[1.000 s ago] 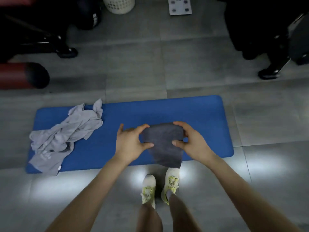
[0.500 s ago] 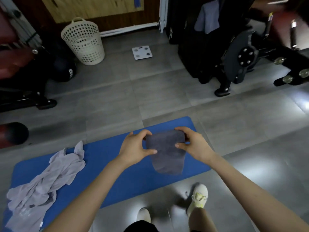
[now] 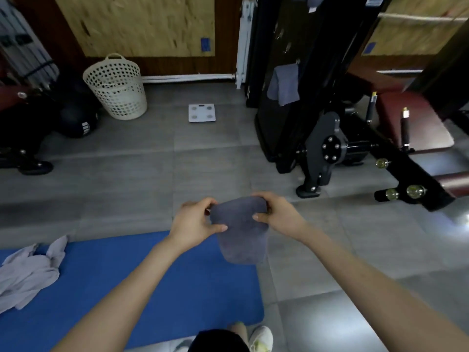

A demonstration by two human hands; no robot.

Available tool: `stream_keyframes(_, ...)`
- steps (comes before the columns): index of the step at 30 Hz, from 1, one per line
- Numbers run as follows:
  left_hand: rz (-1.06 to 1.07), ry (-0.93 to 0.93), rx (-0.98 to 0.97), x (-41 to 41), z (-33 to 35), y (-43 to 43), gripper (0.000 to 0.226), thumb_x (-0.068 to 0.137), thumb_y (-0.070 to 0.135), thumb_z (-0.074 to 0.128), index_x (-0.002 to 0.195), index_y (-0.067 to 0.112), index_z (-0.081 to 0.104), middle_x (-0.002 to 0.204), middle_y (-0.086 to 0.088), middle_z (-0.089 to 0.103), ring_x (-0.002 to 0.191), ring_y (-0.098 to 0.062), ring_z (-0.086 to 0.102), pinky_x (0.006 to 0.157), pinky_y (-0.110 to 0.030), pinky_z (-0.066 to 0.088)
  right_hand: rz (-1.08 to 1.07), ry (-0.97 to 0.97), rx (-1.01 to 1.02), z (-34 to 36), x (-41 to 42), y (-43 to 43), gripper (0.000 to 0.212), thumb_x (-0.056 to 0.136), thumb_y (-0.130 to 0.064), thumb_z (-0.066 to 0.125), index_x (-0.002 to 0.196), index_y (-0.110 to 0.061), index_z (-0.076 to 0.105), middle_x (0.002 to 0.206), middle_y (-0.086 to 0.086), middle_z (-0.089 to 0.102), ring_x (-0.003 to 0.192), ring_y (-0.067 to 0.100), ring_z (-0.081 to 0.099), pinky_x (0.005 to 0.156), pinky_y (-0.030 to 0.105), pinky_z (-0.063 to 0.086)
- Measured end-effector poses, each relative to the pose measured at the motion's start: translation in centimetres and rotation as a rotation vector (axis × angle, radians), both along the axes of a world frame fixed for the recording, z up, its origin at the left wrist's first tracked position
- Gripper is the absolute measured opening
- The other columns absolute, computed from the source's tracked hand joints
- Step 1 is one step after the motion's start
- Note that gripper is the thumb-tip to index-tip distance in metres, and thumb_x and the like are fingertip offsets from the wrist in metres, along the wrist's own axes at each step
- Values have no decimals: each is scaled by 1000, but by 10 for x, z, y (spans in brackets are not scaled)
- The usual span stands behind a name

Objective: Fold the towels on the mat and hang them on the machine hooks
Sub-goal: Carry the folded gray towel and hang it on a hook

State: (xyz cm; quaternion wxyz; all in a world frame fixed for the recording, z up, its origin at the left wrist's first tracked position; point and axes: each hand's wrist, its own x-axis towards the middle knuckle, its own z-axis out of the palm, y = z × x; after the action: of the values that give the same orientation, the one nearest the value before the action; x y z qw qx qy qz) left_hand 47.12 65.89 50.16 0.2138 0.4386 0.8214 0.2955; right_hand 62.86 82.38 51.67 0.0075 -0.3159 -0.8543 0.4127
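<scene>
A folded dark grey towel (image 3: 239,235) hangs in the air between my hands, above the right end of the blue mat (image 3: 152,280). My left hand (image 3: 195,222) pinches its top left corner and my right hand (image 3: 276,215) pinches its top right corner. A crumpled light grey towel (image 3: 28,273) lies on the mat's left part. Ahead on the right stands the black machine (image 3: 299,102), with another grey towel (image 3: 284,85) hanging on its side.
A white perforated basket (image 3: 116,87) stands by the back wall, with a white bathroom scale (image 3: 201,113) on the grey tiled floor to its right. Dark gym gear (image 3: 33,128) sits at the left. The machine's feet and a red padded bench (image 3: 416,123) fill the right.
The view has lifted from the mat toward the back wall and the machine. Both hands keep the dark towel pinched at its top corners, now carried off the mat's right end.
</scene>
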Motion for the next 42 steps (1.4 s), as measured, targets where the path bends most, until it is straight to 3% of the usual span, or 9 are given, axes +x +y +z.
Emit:
stream_keyframes(3, 77, -11, 19, 4, 10, 46, 47, 63, 39, 83, 99, 22, 59, 92, 8, 67, 88, -12, 60, 69, -25, 43, 60, 25, 8, 12, -8, 55, 53, 81, -5, 67, 131, -11, 50, 124, 6, 61, 114, 21, 57, 95, 32, 45)
stream_keyframes(6, 156, -20, 12, -4, 16, 96, 48, 61, 41, 84, 98, 24, 59, 95, 9, 66, 92, -12, 61, 75, -29, 47, 124, 38, 40, 19, -25, 111, 54, 81, -7, 66, 132, -14, 50, 126, 3, 60, 115, 18, 56, 92, 27, 43)
stream_keyframes(10, 216, 43, 10, -23, 19, 171, 53, 60, 45, 83, 104, 26, 62, 100, 5, 61, 92, -14, 58, 75, -28, 46, 152, 67, 65, 18, -52, 191, 56, 80, -8, 69, 132, -12, 49, 128, 6, 59, 118, 23, 55, 100, 40, 42)
stream_keyframes(20, 299, -99, 38, -99, 28, 375, 55, 63, 33, 85, 110, 22, 60, 76, 5, 60, 76, -17, 58, 72, -30, 46, 80, 75, 50, 24, -134, 389, 59, 83, -13, 67, 137, -18, 43, 129, 4, 57, 120, 22, 53, 101, 40, 43)
stream_keyframes(24, 372, -145, 76, -136, 34, 433, 52, 63, 27, 85, 108, 20, 60, 75, 6, 60, 77, -19, 62, 72, -29, 46, -14, 135, 8, 29, -177, 441, 62, 82, -11, 68, 136, -17, 38, 122, 7, 60, 112, 23, 57, 97, 41, 46)
stream_keyframes(29, 476, -189, 116, -189, 35, 499, 55, 66, 22, 84, 115, 18, 59, 83, 3, 61, 89, -22, 65, 77, -32, 49, -115, 237, -21, 28, -243, 496, 43, 81, -2, 67, 117, -9, 43, 105, 7, 61, 100, 22, 59, 84, 35, 49)
stream_keyframes(33, 534, -156, 125, -249, 35, 550, 53, 67, 20, 81, 114, 21, 57, 73, 6, 57, 88, -24, 64, 74, -30, 46, -116, 254, -42, 21, -312, 544, 42, 82, -4, 66, 118, -10, 46, 96, 0, 56, 95, 19, 56, 84, 32, 47)
stream_keyframes(39, 574, -208, 129, -343, 38, 629, 50, 72, 18, 75, 116, 25, 53, 79, 7, 61, 91, -20, 64, 75, -26, 44, -163, 256, -100, 5, -414, 619, 41, 82, -8, 66, 116, -18, 46, 100, 2, 63, 97, 22, 61, 88, 45, 49)
stream_keyframes(42, 621, -405, 191, -387, 27, 665, 63, 67, 24, 80, 122, 27, 49, 82, 5, 65, 94, -20, 65, 87, -30, 48, -195, 265, -99, -5, -458, 654, 40, 80, -9, 64, 113, -25, 47, 101, 1, 66, 95, 22, 63, 87, 48, 50)
